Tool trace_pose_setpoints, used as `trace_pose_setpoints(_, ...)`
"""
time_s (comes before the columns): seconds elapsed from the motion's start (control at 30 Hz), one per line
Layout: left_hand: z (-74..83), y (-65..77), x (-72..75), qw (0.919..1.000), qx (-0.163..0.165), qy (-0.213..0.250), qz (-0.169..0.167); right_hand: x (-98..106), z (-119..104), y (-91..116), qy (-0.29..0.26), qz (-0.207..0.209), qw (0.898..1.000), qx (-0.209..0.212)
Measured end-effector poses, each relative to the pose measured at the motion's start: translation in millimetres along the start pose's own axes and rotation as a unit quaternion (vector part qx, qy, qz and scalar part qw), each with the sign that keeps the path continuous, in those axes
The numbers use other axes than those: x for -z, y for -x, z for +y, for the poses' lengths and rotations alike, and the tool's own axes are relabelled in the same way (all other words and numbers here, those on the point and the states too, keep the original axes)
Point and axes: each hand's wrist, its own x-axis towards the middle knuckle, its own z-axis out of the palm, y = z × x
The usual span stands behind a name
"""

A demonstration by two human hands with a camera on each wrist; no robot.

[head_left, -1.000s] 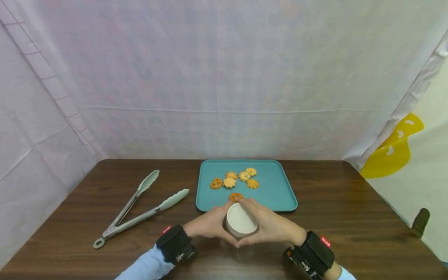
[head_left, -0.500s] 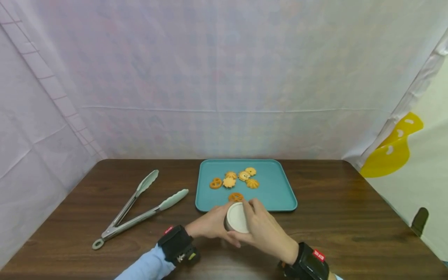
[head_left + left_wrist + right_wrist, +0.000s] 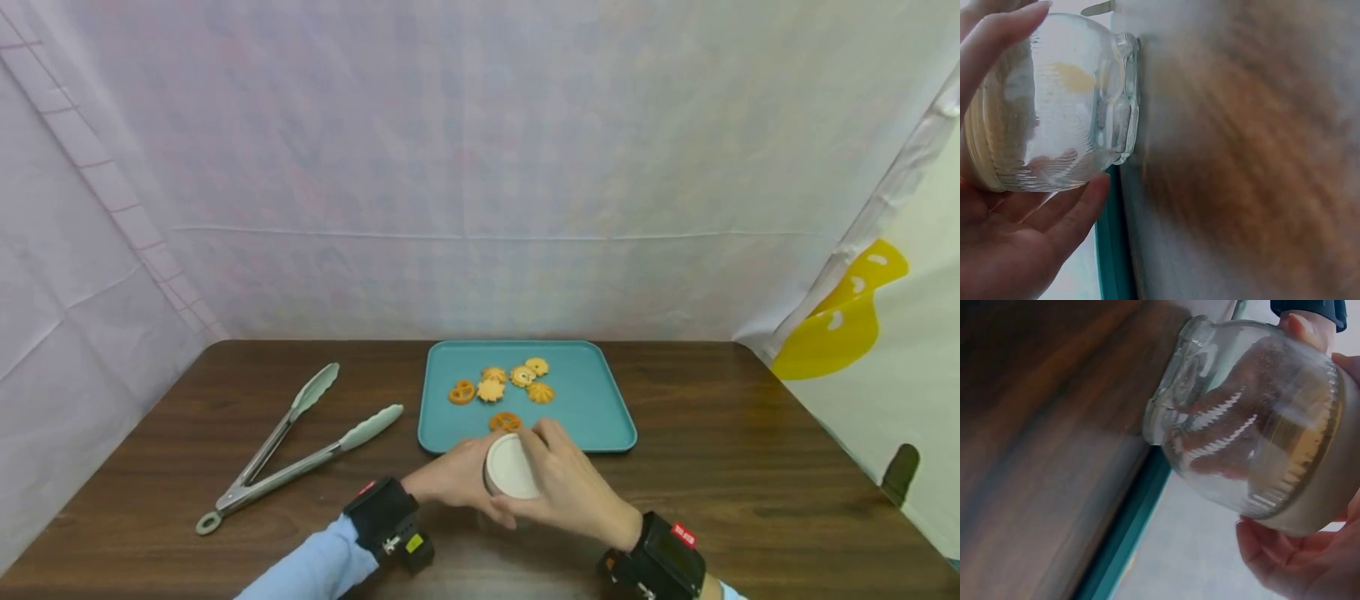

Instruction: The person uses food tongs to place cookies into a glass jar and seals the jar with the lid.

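Observation:
A clear glass jar point(image 3: 1060, 112) with a white lid point(image 3: 512, 468) is between both hands, just in front of the tray. My left hand point(image 3: 457, 479) grips the jar's left side. From the right, my right hand point(image 3: 566, 492) grips the lid, thumb at its near edge and fingers at its far edge. Ribbed glass and a knobbly foot show in the left wrist view, the foot close over the table. In the right wrist view, fingers of the right hand point(image 3: 1291, 556) lie at the lid end, and the other hand shows through the glass.
A teal tray point(image 3: 592, 417) lies behind the hands, bearing several cookies point(image 3: 491, 391) and pretzels point(image 3: 462, 392). Spread metal tongs point(image 3: 300, 467) with pale green tips lie on the brown table point(image 3: 720, 433) at the left. A pale cloth point(image 3: 465, 167) hangs behind the table.
My right hand has turned on the lid, its wrist swinging left and its fingers shifting over the lid's right side. My left hand keeps hold of the jar, its wrist a little further right.

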Motion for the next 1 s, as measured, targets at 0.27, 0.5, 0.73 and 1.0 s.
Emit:
trace_pose_setpoints(0.27, -0.3, -2.2, 1.3, 0.9996, -0.021, -0.017, 0.000, 0.3, 9.5, 0.3, -0.065, -0.027, 0.997, 0.013)
trace_pose_setpoints(0.5, -0.5, -1.6, 1.5, 0.9996, -0.019, -0.018, -0.012, 6.5, 19.1, -3.4, -0.137, -0.090, 0.986, 0.034)
trace_pose_setpoints(0.73, 2.6, 0.6, 0.9, 0.9996, -0.022, -0.009, -0.013, 10.6, 7.7, 0.0, -0.105, -0.092, 0.990, -0.012)
trace_pose_setpoints(1.0, 3.9, 3.1, 0.3, 0.9998, -0.009, 0.015, -0.007, 8.7, -15.7, 2.5, 0.089, -0.020, 0.994, -0.060)
